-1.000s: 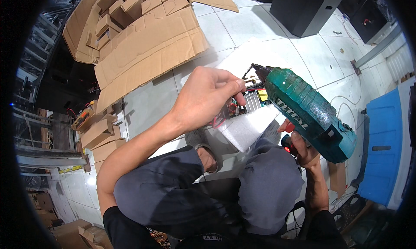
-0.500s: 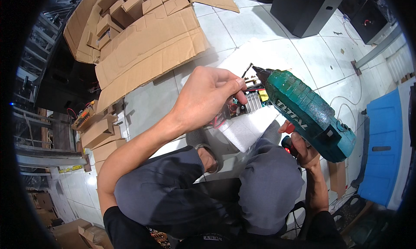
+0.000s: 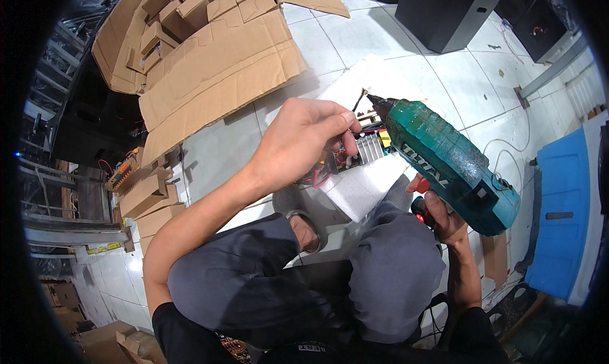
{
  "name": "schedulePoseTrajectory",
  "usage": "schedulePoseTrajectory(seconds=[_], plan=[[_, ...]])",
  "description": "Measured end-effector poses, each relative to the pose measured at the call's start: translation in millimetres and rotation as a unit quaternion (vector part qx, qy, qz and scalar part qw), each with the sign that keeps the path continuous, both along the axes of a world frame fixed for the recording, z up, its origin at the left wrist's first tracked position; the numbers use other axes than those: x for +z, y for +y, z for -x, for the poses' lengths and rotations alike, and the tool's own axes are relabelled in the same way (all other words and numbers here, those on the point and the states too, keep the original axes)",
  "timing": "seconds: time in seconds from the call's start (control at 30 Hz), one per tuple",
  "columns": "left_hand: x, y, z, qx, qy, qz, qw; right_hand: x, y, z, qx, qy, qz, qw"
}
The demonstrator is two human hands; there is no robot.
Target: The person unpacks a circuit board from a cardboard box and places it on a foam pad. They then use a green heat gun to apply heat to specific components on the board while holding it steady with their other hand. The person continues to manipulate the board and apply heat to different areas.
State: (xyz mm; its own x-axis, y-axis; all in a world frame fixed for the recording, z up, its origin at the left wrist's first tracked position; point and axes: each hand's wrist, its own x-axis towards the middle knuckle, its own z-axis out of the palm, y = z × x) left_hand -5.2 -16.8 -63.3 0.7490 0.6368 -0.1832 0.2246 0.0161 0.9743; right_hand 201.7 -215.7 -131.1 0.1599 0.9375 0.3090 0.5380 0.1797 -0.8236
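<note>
**Drill tip at a circuit board on the floor**

The right hand [image 3: 438, 215] has its fingers clamped around the grip of a teal power drill [image 3: 447, 161], tip pointing far-left at a circuit board [image 3: 358, 149]. The board lies on a white foam sheet [image 3: 365, 186] on the tiled floor [image 3: 457, 85], just beyond the knees. The left hand [image 3: 298, 145] rests over the board, fingers pinched together at its far edge. Flattened cardboard [image 3: 216, 78] lies far left.

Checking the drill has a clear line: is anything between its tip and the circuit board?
Nothing visible blocks it. The drill in the right hand points its tip at the circuit board; the left hand grips the board beside the tip, not across it.
</note>
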Motion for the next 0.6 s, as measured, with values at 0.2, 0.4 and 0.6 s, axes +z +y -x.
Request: schedulePoseTrajectory(seconds=[0.2, 0.4, 0.6], plan=[[-2, 1, 0, -0.012, -0.02, 0.025, 0.999, -14, 1, -3, -0.011, 0.008, -0.022, 1.0], [-1, 1, 0, -0.009, -0.005, 0.021, 1.0, -10, 2, 1, 0.002, 0.048, -0.041, 0.998], [-1, 1, 0, -0.011, -0.012, 0.03, 0.999, -21, -6, -14, 0.075, -0.027, 0.002, 0.997]])
